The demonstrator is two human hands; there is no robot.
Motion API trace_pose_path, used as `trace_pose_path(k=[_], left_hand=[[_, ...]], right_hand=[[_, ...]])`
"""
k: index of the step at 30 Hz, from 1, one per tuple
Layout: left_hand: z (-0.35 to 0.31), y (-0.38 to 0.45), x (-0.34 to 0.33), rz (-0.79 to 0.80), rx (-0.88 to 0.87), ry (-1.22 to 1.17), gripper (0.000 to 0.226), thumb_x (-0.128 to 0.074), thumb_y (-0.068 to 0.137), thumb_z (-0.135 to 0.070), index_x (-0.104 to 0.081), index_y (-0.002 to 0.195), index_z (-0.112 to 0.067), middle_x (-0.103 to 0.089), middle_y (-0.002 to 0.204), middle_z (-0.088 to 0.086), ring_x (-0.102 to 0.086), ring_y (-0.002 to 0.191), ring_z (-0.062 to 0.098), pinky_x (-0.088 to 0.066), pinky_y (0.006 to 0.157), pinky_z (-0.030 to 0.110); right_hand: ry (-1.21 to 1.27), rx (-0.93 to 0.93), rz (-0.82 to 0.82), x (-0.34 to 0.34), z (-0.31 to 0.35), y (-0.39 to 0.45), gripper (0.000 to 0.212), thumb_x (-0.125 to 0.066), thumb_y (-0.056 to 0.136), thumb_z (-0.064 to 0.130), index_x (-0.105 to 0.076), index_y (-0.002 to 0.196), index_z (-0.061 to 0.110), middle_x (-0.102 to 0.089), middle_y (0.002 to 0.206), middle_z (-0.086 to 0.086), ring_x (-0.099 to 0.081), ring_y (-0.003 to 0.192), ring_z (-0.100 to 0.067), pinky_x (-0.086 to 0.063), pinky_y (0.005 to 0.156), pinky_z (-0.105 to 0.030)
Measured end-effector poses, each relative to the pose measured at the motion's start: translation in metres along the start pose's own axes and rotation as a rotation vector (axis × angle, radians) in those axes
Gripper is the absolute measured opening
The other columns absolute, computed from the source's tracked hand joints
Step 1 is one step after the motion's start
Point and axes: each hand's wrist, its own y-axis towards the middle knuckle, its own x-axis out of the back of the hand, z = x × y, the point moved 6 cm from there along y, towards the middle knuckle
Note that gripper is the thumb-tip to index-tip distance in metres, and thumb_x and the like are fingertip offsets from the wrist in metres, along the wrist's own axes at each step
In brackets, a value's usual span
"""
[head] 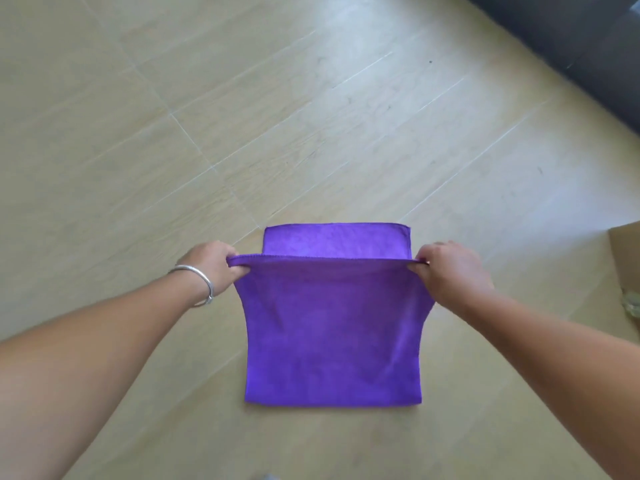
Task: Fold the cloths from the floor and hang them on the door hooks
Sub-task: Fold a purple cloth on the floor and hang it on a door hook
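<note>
At nine o'clock from the purple cloth [332, 327], the left hand [213, 266] reaches in from the lower left corner, a silver bangle [199, 282] round its wrist. Its thumb and curled fingers pinch the left end of the cloth's raised edge. That edge runs taut and straight across to three o'clock, where the right hand [450, 271] pinches the other end in the same way, fingers folded round the hem. Both forearms are bare and stretch forward from the bottom corners.

Between the hands the cloth hangs as a doubled sheet: the near layer drops toward six o'clock, where its lower fold lies on the pale wood-look floor [242, 116], while the far layer shows as a lighter strip at twelve o'clock, just beyond the held edge. The near layer narrows slightly below the hands.

Over at three o'clock on the frame's right side, the corner of a cardboard piece [627, 258] lies on the floor, well apart from the cloth. Up at one o'clock a dark grey furnishing [581, 50] fills the top right corner; what it is I cannot tell.
</note>
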Motion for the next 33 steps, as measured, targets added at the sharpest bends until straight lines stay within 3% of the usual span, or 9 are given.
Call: trace_pose_path(k=[3,5,7,10,14,20,25,29,33], left_hand=[[-0.003,0.077,-0.023,-0.041,0.033,0.004,0.014,-0.067,0.081,-0.036,-0.065,0.077,-0.022,-0.068,0.084,0.005,-0.062,0.079,0.025,-0.043,0.061,0.029],[-0.002,0.113,-0.043,-0.117,0.033,0.011,0.041,-0.067,0.082,-0.030,-0.058,0.122,-0.022,-0.058,0.126,0.010,-0.056,0.113,0.031,-0.047,0.089,0.035],[-0.007,0.116,-0.061,-0.298,-0.060,-0.016,0.062,-0.065,0.083,-0.023,-0.043,0.141,-0.015,-0.044,0.141,0.015,-0.045,0.125,0.036,-0.040,0.103,0.043],[-0.026,0.062,-0.110,-0.409,-0.430,0.093,0.059,-0.057,0.084,-0.031,-0.049,0.139,-0.010,-0.045,0.143,0.016,-0.048,0.127,0.035,-0.040,0.105,0.048],[-0.030,-0.035,-0.200,-0.165,-0.817,0.408,0.069,-0.051,0.079,-0.054,-0.053,0.138,-0.020,-0.044,0.147,0.012,-0.043,0.135,0.029,-0.029,0.105,0.053],[-0.035,-0.016,-0.201,-0.002,-0.687,0.563,0.073,-0.041,0.078,-0.065,-0.048,0.142,-0.028,-0.042,0.149,0.011,-0.043,0.135,0.029,-0.038,0.103,0.061],[-0.038,0.042,-0.177,-0.049,-0.543,0.666,0.075,-0.020,0.092,-0.067,0.013,0.150,-0.035,0.014,0.161,0.004,0.009,0.148,0.022,0.001,0.117,0.052],[-0.037,0.012,-0.178,-0.047,-0.656,0.620,0.076,-0.031,0.086,-0.064,-0.042,0.145,-0.018,-0.036,0.152,0.012,-0.036,0.139,0.028,-0.036,0.106,0.057],[-0.014,-0.009,-0.194,-0.062,-0.724,0.646,0.086,-0.036,0.079,-0.072,-0.053,0.137,-0.010,-0.046,0.145,0.014,-0.046,0.132,0.031,-0.044,0.096,0.061]], right_hand=[[0.013,-0.118,-0.068,-0.029,-0.007,0.070,0.020,-0.053,0.092,0.032,-0.064,0.100,0.017,-0.061,0.103,-0.005,-0.056,0.101,-0.028,-0.043,0.075,-0.034],[0.006,-0.150,-0.136,-0.053,-0.006,0.097,0.032,-0.051,0.090,0.024,-0.055,0.121,0.016,-0.055,0.121,-0.006,-0.051,0.113,-0.028,-0.044,0.087,-0.037],[-0.004,0.011,-0.211,-0.081,0.010,0.102,0.047,-0.053,0.085,0.020,-0.048,0.131,0.015,-0.048,0.134,-0.009,-0.047,0.121,-0.029,-0.041,0.097,-0.039],[-0.117,0.475,-0.186,-0.140,0.042,0.060,0.054,-0.069,0.076,0.029,-0.057,0.127,0.017,-0.054,0.135,-0.012,-0.052,0.124,-0.031,-0.042,0.101,-0.041],[-0.218,0.589,0.077,-0.206,0.028,-0.013,0.061,-0.057,0.082,0.052,-0.054,0.136,0.024,-0.045,0.147,-0.009,-0.043,0.135,-0.027,-0.037,0.109,-0.048],[-0.336,0.531,0.140,-0.191,0.022,0.011,0.064,-0.038,0.089,0.058,-0.041,0.145,0.029,-0.035,0.154,-0.006,-0.035,0.140,-0.027,-0.034,0.110,-0.050],[-0.301,0.377,0.057,-0.172,0.032,0.063,0.066,-0.031,0.096,0.054,-0.010,0.154,0.028,-0.004,0.162,-0.003,-0.003,0.149,-0.020,-0.008,0.119,-0.041],[-0.304,0.568,0.114,-0.182,0.039,0.022,0.075,-0.035,0.090,0.064,-0.027,0.151,0.022,-0.019,0.160,-0.005,-0.017,0.147,-0.022,-0.016,0.119,-0.043],[-0.391,0.674,0.132,-0.201,0.015,-0.018,0.087,-0.038,0.083,0.073,-0.039,0.146,0.013,-0.031,0.155,-0.010,-0.032,0.142,-0.026,-0.028,0.111,-0.052]])
